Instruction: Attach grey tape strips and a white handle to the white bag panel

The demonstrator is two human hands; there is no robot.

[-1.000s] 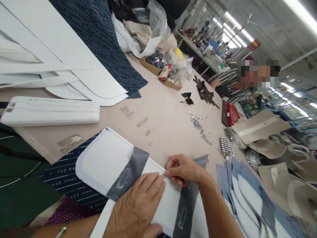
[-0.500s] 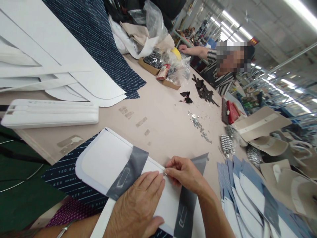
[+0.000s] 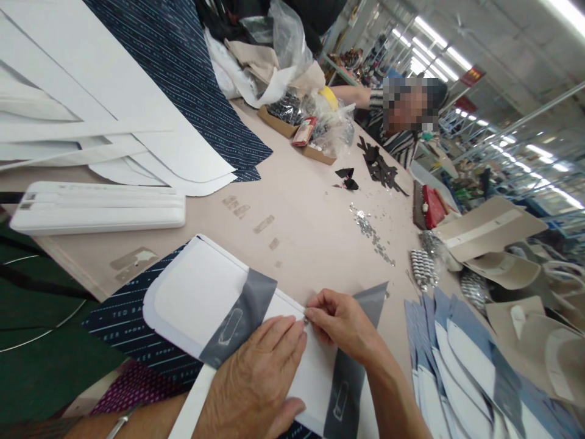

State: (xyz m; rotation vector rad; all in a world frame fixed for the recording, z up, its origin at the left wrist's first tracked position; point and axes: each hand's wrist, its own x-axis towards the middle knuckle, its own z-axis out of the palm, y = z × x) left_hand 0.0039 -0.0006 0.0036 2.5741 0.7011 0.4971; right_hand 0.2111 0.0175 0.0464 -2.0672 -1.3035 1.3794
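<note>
A white panel (image 3: 201,292) with rounded corners lies on the tan table (image 3: 311,225) in front of me, over navy striped fabric (image 3: 123,323). Two grey strips cross it, one (image 3: 240,317) at its middle and one (image 3: 350,372) under my right wrist. My left hand (image 3: 256,384) lies flat on the panel with fingers stretched out. My right hand (image 3: 340,320) pinches something small and shiny at the panel's far edge, touching my left fingertips.
A stack of similar white-and-blue panels (image 3: 461,372) lies at the right, beige pieces (image 3: 493,228) beyond. Small metal parts (image 3: 370,231) are scattered mid-table. A long white case (image 3: 95,207) and large white sheets (image 3: 119,110) lie left. A person in a striped top (image 3: 397,143) works across the table.
My hands stay in the same place on the panel. The person across the table has moved left and reaches toward the bags at the far end.
</note>
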